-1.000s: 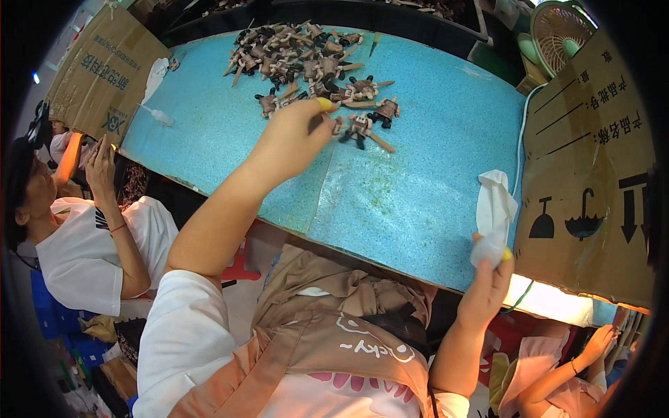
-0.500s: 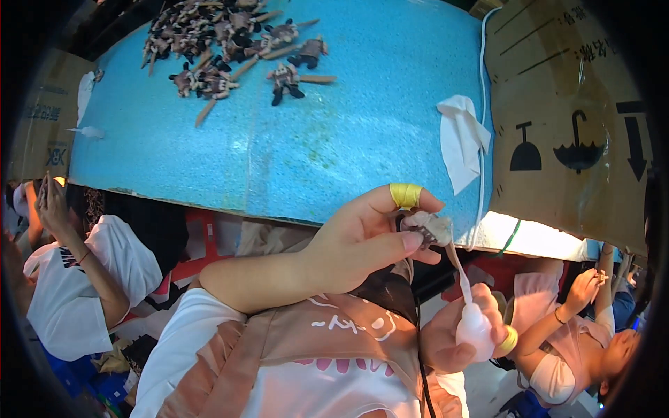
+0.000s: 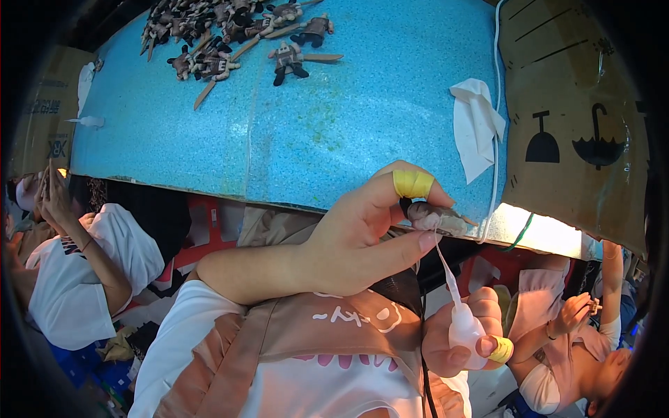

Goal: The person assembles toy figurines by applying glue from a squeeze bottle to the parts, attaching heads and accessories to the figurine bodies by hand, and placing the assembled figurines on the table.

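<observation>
Between the thumb and fingers of my left hand (image 3: 366, 240) is a small brown-and-pale figurine (image 3: 435, 219), held by the table's front edge. A yellow wrap circles one finger of that hand. My right hand (image 3: 486, 306), with yellow wrap on its thumb, is closed around a small white squeeze bottle (image 3: 465, 327). The bottle's long thin nozzle points up, its tip at the figurine's near side; whether it touches cannot be made out. Fingers hide part of the figurine.
On the blue tabletop (image 3: 279, 139), a pile of similar figurines (image 3: 209, 28) with brown sticks lies at the far left. A white tissue (image 3: 477, 129) and a white cord (image 3: 497, 90) lie beside the cardboard box (image 3: 571, 83) at right. Other people sit on both sides.
My left hand has turned the figurine to lie more sideways. The bottle has shifted slightly left, and its nozzle tip now meets the figurine's near side. The view has shifted a little.
</observation>
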The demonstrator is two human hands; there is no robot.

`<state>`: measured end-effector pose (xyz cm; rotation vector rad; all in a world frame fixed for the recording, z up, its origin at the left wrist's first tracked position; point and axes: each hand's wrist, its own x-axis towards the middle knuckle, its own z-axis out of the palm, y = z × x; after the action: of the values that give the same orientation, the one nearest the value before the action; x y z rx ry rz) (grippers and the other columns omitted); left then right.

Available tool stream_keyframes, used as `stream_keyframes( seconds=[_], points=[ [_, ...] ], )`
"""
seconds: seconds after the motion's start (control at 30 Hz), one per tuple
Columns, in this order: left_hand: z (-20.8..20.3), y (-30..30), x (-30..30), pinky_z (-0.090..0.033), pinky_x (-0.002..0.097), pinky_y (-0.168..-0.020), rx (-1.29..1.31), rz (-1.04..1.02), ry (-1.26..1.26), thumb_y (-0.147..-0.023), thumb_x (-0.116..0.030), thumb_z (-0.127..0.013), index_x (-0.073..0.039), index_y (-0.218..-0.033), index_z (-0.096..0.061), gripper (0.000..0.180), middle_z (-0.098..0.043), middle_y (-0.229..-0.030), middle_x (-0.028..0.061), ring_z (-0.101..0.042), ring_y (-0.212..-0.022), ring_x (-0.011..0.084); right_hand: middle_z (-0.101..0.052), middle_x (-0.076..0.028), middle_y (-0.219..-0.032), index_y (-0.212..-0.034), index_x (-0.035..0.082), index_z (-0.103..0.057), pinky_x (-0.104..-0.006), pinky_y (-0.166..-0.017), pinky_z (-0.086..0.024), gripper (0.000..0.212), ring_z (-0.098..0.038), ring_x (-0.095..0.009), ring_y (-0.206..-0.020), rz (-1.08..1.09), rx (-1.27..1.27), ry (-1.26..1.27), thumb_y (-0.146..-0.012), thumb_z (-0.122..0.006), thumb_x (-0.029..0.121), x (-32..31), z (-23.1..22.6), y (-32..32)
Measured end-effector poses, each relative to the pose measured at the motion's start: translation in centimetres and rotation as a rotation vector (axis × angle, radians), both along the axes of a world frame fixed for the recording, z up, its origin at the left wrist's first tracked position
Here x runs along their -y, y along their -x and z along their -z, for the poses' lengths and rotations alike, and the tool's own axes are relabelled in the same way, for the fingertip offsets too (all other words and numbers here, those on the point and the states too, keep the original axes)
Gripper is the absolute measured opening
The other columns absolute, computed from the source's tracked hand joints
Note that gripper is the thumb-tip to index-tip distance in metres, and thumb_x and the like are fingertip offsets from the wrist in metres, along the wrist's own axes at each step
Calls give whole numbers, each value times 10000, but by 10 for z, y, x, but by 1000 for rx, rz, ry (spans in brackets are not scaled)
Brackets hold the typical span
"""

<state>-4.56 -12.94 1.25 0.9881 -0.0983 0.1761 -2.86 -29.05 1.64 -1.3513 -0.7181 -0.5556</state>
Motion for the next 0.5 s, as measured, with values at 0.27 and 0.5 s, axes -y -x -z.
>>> stream_keyframes(
  seconds=[0.27,0.5],
  points=[
    [0,0,-3,-371,303,-907,20,-7,-38,-804,85,-508,0,-1119,-462,330,-429,-1129,117,-471,-1044,169,-454,19,-551,-876,104,-508,-270,-435,-208,202,-321,-96,-418,0,-14,-22,-814,-624,257,-2,-1,2],
    [0,1,-3,-370,303,-909,-3,-11,-44,-806,80,-509,2,-1123,-458,331,-426,-1127,116,-492,-1021,168,-443,21,-540,-877,104,-510,-270,-435,-204,209,-314,-94,-417,-18,-21,-10,-813,-624,268,0,-2,2]
  ],
)
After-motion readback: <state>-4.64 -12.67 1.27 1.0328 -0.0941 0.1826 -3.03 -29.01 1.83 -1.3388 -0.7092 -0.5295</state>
